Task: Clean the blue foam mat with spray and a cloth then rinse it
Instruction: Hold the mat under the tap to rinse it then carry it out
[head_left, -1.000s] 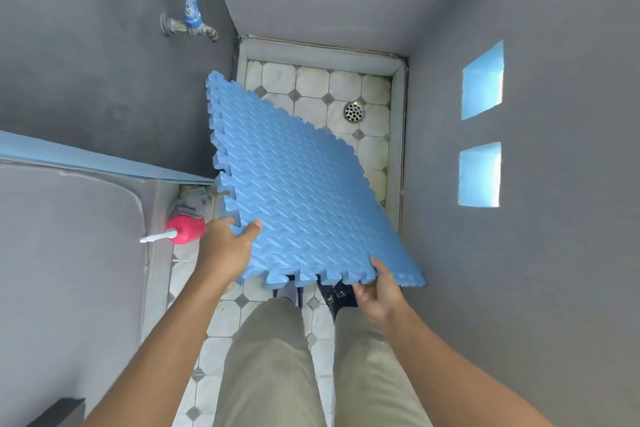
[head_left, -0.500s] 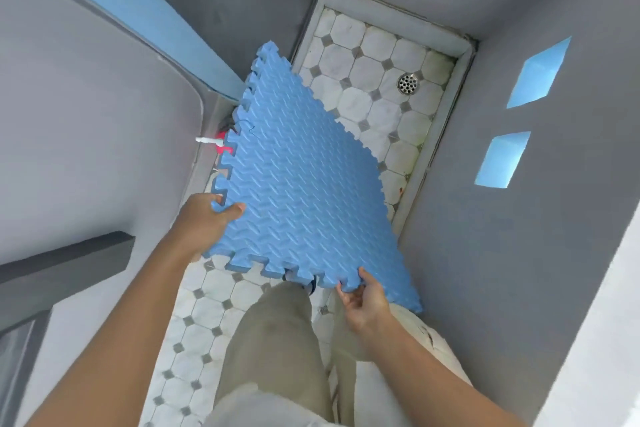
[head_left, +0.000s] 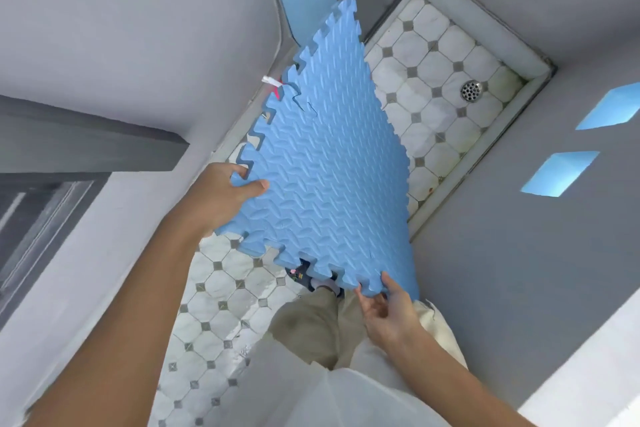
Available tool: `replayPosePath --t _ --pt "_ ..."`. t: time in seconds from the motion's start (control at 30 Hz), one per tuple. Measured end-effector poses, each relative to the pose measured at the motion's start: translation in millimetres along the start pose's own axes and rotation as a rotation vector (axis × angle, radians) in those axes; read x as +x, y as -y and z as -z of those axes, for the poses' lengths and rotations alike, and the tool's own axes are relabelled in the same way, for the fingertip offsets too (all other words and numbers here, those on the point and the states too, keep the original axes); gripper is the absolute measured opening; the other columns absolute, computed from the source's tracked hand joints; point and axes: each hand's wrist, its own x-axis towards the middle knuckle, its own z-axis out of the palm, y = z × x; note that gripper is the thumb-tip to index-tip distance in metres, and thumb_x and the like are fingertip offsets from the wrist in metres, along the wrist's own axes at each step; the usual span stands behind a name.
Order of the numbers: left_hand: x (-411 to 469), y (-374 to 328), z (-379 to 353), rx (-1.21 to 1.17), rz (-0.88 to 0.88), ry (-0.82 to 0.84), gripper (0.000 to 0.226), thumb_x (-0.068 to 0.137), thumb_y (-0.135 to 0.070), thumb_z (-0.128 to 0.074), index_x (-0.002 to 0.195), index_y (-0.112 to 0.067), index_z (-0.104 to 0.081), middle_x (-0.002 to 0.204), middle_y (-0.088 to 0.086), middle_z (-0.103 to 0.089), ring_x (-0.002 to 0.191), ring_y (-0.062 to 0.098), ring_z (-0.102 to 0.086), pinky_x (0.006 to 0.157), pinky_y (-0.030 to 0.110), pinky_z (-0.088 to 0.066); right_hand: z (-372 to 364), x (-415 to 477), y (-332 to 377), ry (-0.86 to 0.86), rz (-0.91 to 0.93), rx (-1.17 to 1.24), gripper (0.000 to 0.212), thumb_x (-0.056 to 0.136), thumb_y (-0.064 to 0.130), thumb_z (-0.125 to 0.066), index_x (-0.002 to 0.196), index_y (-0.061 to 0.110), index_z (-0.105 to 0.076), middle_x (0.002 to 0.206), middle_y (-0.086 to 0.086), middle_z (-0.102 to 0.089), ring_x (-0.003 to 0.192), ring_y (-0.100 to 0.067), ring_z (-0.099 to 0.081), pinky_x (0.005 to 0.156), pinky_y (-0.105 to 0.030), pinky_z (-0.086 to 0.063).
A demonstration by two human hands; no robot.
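I hold a square blue foam mat (head_left: 329, 163) with jigsaw edges and a ribbed top, tilted in the air over the tiled floor. My left hand (head_left: 225, 198) grips its left edge, thumb on top. My right hand (head_left: 388, 312) pinches the near right corner from below. A red spray bottle with a white nozzle (head_left: 273, 82) peeks out behind the mat's left edge, mostly hidden. No cloth is in view.
Grey walls close in on both sides. The white octagon-tiled floor (head_left: 433, 87) has a round metal drain (head_left: 471, 90) at the far right corner, bounded by a raised curb. A dark ledge (head_left: 86, 149) juts out at the left. My legs and a shoe (head_left: 304, 276) are below the mat.
The view has swung to the right and tilted; the tap has left the frame. The mat has tipped steeper, its right side lower. Both hands keep their hold.
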Motion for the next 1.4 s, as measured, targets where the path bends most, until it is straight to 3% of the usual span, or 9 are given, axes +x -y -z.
replayPosePath --t 0.17,0.3,0.4,0.6,0.7,0.83,0.93,1.17,1.4 --pt "-37 84 21 -0.165 0.053 0.009 0.029 0.081 -0.042 -0.076 0.098 -0.018 -0.074 0.098 0.006 -0.075 0.079 0.021 -0.071 0.068 0.029 -0.050 22 -8 -58 0.068 0.035 -0.075 0.016 0.102 0.015 -0.062 0.091 0.005 -0.062 0.085 -0.010 -0.062 0.067 -0.031 -0.075 0.054 -0.041 -0.064" --pt "-99 196 24 -0.408 0.145 -0.064 0.011 0.091 -0.019 -0.069 0.098 -0.013 -0.074 0.096 0.006 -0.075 0.075 0.020 -0.071 0.065 0.024 -0.053 40 -2 -103 0.130 0.100 -0.248 0.015 0.102 0.014 -0.060 0.103 0.000 -0.066 0.092 -0.017 -0.078 0.074 -0.030 -0.078 0.061 -0.042 -0.066" --pt "-131 261 7 -0.559 0.165 -0.109 0.011 0.091 -0.019 -0.068 0.099 -0.016 -0.076 0.102 0.006 -0.077 0.096 0.027 -0.072 0.087 0.041 -0.054 66 4 -130 0.080 0.161 -0.366 0.022 0.101 0.013 -0.061 0.118 0.001 -0.063 0.101 -0.019 -0.076 0.092 -0.034 -0.072 0.056 -0.038 -0.064" --pt "-145 314 -17 -0.704 0.159 -0.106 0.014 0.088 -0.028 -0.073 0.097 -0.018 -0.076 0.098 -0.001 -0.078 0.093 0.021 -0.074 0.084 0.040 -0.057 77 -5 -147 -0.027 0.294 -0.562 0.018 0.100 0.013 -0.060 0.113 -0.001 -0.061 0.096 -0.020 -0.073 0.083 -0.037 -0.071 0.051 -0.037 -0.062" --pt "-164 343 -31 -0.795 0.206 -0.117 0.003 0.089 -0.021 -0.071 0.088 -0.020 -0.074 0.079 -0.015 -0.076 0.076 0.008 -0.073 0.072 0.025 -0.059 73 -11 -155 -0.083 0.360 -0.701 0.024 0.097 0.014 -0.064 0.117 0.002 -0.059 0.105 -0.022 -0.067 0.083 -0.039 -0.069 0.051 -0.037 -0.062" --pt "-221 408 -86 -1.104 0.415 -0.193 0.014 0.093 -0.014 -0.065 0.102 -0.006 -0.072 0.092 0.013 -0.077 0.081 0.029 -0.074 0.069 0.036 -0.061 42 -24 -177 0.020 0.478 -1.116 0.026 0.093 0.009 -0.069 0.117 0.005 -0.063 0.102 -0.017 -0.071 0.072 -0.035 -0.071 0.051 -0.034 -0.060" --pt "-255 461 -147 -1.248 0.563 -0.316 0.025 0.094 -0.023 -0.064 0.098 0.001 -0.070 0.085 0.016 -0.075 0.065 0.025 -0.070 0.058 0.030 -0.056 17 0 -223 0.038 0.429 -1.408 0.021 0.092 0.002 -0.069 0.110 0.012 -0.062 0.096 -0.016 -0.073 0.065 -0.032 -0.071 0.053 -0.040 -0.062" --pt "-253 496 -241 -1.538 0.888 -0.646 0.048 0.087 -0.041 -0.071 0.059 -0.014 -0.042 0.045 -0.004 -0.039 0.045 0.016 -0.032 0.051 0.028 -0.028 -36 124 -331 -0.040 0.327 -2.023 0.031 0.095 0.011 -0.071 0.124 0.002 -0.060 0.113 -0.018 -0.068 0.076 -0.032 -0.072 0.058 -0.045 -0.063" --pt "-163 510 -342 -1.512 1.130 -0.648 0.054 0.095 -0.042 -0.060 0.055 -0.007 -0.052 0.043 0.002 -0.047 0.045 0.023 -0.048 0.051 0.031 -0.034 -49 251 -393 0.039 0.250 -2.468 0.035 0.095 0.012 -0.073 0.127 0.005 -0.059 0.119 -0.019 -0.072 0.098 -0.037 -0.074 0.058 -0.042 -0.063"
